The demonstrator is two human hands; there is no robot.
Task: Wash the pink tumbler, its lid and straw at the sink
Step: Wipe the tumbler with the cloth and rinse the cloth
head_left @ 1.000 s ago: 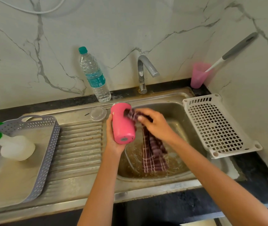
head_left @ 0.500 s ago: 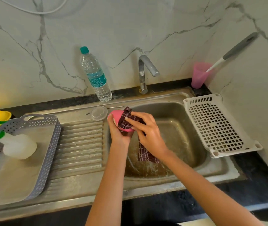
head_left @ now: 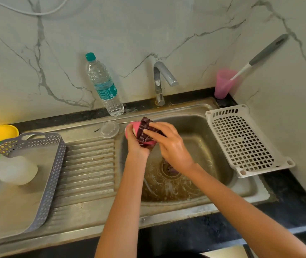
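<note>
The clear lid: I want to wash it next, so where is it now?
In the head view the clear lid lies at the far edge of the drainboard, just left of the pink tumbler and in front of the water bottle.

Stained steel sink (head_left: 211, 127), checked cloth (head_left: 144, 133).

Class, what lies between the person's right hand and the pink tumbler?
In the head view, a dark checked cloth: the right hand holds it against the pink tumbler, which the left hand grips.
</note>
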